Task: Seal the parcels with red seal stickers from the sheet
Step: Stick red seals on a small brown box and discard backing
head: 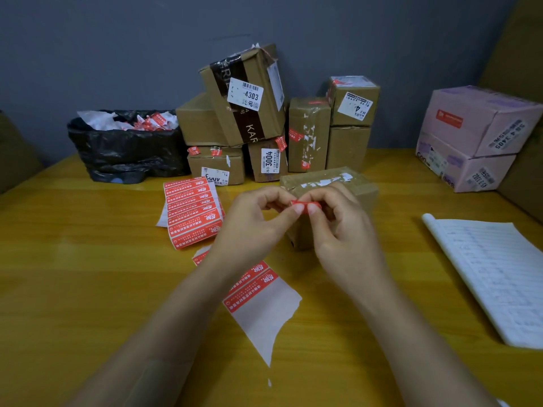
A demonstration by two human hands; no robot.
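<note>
A small red seal sticker [305, 206] is pinched between the fingertips of my left hand [252, 221] and my right hand [338, 227], held just in front of a brown taped parcel [332, 183] on the wooden table. A sheet of red seal stickers [192, 211] lies to the left of my left hand. A torn backing sheet [261, 301] with two red stickers on it lies under my forearms.
A stack of brown parcels [244, 113] stands behind, several with red stickers on them. A black bin bag [126, 145] with peeled paper scraps sits at the back left. Two pink boxes [476, 136] stand at the right, and an open lined notebook [493, 274] lies near the right edge.
</note>
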